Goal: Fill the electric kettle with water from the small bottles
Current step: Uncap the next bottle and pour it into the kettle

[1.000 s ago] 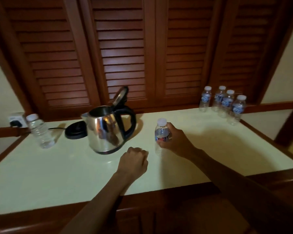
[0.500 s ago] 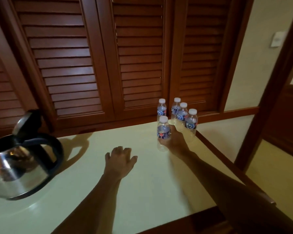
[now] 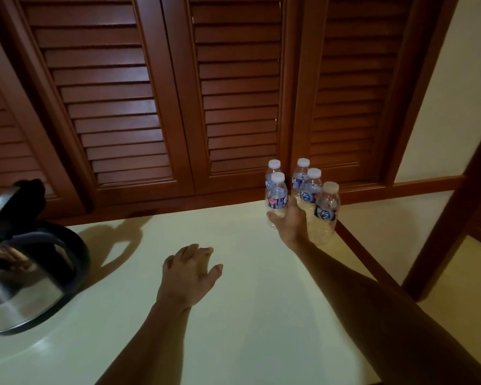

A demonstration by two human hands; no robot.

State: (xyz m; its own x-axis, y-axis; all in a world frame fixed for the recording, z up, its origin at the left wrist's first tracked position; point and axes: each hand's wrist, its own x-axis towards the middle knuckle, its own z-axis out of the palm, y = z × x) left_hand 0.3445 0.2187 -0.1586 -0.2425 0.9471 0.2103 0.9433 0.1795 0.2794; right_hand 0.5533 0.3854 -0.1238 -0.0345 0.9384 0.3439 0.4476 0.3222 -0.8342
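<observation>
A steel electric kettle (image 3: 20, 276) with a black handle stands at the left edge, its lid tipped up. My right hand (image 3: 289, 222) reaches to the table's far right and grips a small capped water bottle (image 3: 277, 194), upright beside a cluster of several more small bottles (image 3: 311, 187). The bottle I hold stands at the cluster's left front. My left hand (image 3: 189, 270) rests flat on the cream tabletop (image 3: 233, 329), fingers spread, holding nothing.
Dark louvred wooden doors (image 3: 156, 93) run along the back of the table. The table's wooden right edge (image 3: 358, 251) lies close to the bottles, with a drop to the floor and a wooden post (image 3: 450, 218) beyond.
My right hand carried the bottle from the table's middle to the far right, next to the other bottles. My left fist opened flat on the table. The view swung right.
</observation>
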